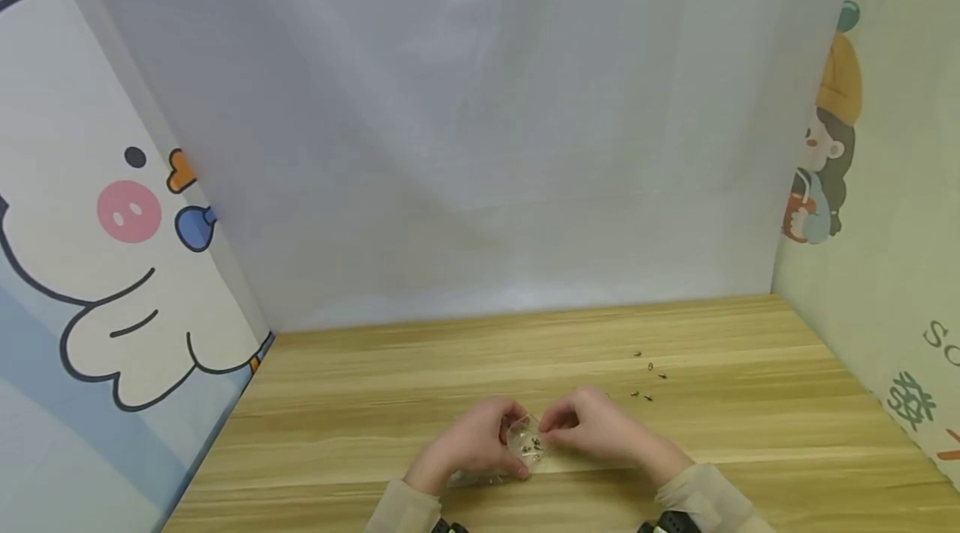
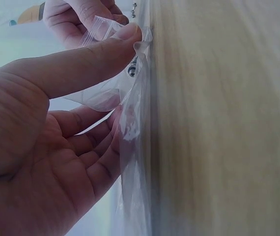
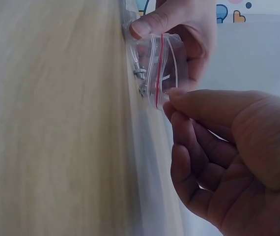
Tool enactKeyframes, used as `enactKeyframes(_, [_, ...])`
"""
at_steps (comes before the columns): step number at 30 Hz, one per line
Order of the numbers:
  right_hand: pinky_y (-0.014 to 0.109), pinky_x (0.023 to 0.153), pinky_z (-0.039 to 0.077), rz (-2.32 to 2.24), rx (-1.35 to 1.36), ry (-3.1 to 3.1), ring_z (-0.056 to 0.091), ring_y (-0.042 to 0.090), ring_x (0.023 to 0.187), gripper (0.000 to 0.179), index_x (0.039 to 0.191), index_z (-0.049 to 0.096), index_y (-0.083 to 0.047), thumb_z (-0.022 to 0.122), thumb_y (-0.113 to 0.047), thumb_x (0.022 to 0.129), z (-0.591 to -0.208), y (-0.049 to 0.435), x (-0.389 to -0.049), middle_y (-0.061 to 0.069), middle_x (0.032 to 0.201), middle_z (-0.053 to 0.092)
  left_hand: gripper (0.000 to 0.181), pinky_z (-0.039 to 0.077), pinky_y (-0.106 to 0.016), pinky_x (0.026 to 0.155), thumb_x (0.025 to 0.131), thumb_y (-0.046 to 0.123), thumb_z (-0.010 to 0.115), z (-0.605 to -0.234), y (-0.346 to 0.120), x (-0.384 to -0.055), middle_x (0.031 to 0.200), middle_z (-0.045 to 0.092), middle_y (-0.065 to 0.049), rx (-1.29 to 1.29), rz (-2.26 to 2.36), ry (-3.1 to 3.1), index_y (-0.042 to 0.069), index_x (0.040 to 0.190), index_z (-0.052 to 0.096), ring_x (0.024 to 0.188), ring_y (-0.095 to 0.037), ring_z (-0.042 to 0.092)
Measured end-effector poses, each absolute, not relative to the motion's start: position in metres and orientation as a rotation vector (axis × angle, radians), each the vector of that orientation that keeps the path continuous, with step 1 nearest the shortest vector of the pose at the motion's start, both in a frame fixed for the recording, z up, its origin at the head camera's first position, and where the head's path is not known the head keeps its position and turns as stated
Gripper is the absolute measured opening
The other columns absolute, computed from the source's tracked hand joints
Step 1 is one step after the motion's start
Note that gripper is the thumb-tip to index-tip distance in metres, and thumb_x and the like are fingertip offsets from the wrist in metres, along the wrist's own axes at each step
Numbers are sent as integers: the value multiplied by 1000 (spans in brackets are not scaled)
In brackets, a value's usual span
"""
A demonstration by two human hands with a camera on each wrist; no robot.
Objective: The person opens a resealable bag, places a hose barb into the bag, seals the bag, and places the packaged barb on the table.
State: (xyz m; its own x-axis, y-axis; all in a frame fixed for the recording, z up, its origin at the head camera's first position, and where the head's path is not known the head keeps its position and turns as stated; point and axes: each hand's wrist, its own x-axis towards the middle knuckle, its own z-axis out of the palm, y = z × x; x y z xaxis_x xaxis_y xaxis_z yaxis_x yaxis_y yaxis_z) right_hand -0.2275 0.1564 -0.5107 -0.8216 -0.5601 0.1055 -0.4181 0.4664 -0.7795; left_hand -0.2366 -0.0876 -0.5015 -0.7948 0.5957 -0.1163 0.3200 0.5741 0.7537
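Observation:
A small clear zip bag (image 1: 525, 443) with a red line along its seal (image 3: 158, 73) is held between my two hands, low over the wooden table. Small metal pieces (image 3: 140, 73), like little screws or swivels, are near its opening in the right wrist view. My left hand (image 1: 482, 438) grips the bag with the thumb on one side and fingers on the other. With thumb and index fingertip, my right hand (image 1: 596, 426) pinches the bag's edge by the seal. Beneath the left hand lies more clear plastic (image 2: 134, 182), flat along the table.
Several small metal pieces (image 1: 649, 398) are scattered on the wooden table (image 1: 360, 399), beyond the right hand. A pale grey sheet (image 1: 480, 141) hangs behind the table. Printed cartoon panels (image 1: 67, 141) stand at the left and right sides.

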Motion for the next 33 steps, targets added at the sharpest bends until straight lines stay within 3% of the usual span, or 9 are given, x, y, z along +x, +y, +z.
enactKeyframes(10, [27, 80, 57, -1319, -831, 2522, 70, 6, 88, 10, 105, 81, -9, 80, -13, 96, -509, 176, -229, -6, 99, 78, 61, 50, -26, 73, 70, 6, 100, -503, -88, -236, 93, 61, 2, 754, 1081, 2468, 4, 122, 68, 80, -9, 55])
enactKeyframes(20, [27, 73, 56, -1383, -716, 2577, 69, 10, 80, 15, 109, 78, -1, 77, -11, 97, -508, 221, -232, 2, 95, 77, 63, 50, -26, 76, 69, 5, 100, -504, -89, -236, 92, 61, 1, 774, 1086, 2479, 2, 123, 67, 80, -8, 54])
enactKeyframes(33, [27, 79, 57, -1380, -567, 2675, 70, 12, 90, 21, 113, 78, 1, 78, -12, 97, -507, 268, -235, 7, 105, 78, 64, 50, -26, 76, 70, 7, 101, -502, -88, -234, 93, 61, 3, 779, 1071, 2480, 2, 124, 67, 80, -7, 54])
